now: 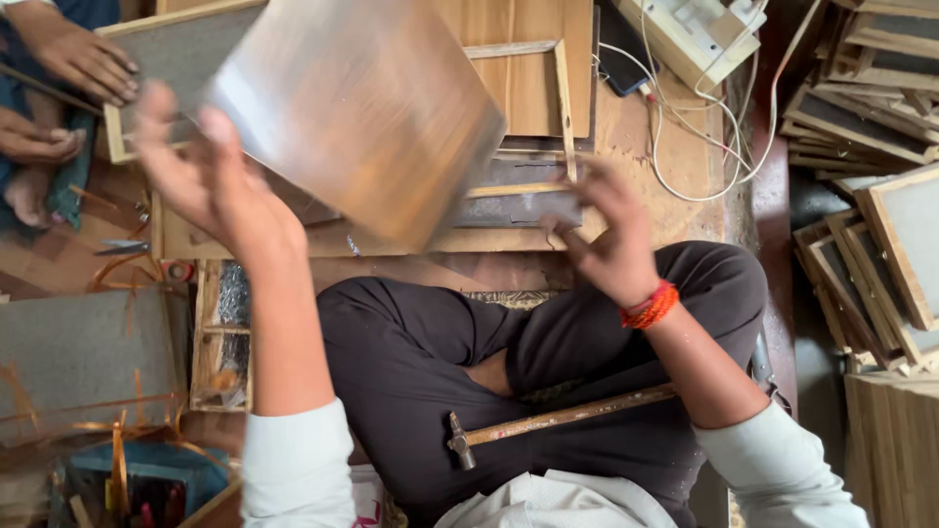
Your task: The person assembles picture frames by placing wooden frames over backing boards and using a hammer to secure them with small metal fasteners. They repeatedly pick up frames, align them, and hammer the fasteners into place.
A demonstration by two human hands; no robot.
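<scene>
Wood panel (367, 108): flat, squarish, brown grain w/ glossy sheen, motion-blurred, tilted up above the low wooden tabletop (626, 127). Left hand (210, 181) at its lower-left edge, fingers spread; grip on panel can't be told through the blur. Right hand (606, 244) partly curled, fingertips on thin wood strip frame (548, 117) area, holding nothing visibly. Hammer (548, 422), wood handle, metal head, lies across lap on dark trousers. Stacked frames (871, 196) at right. Another person's hands (68, 59) top-left, apart.
</scene>
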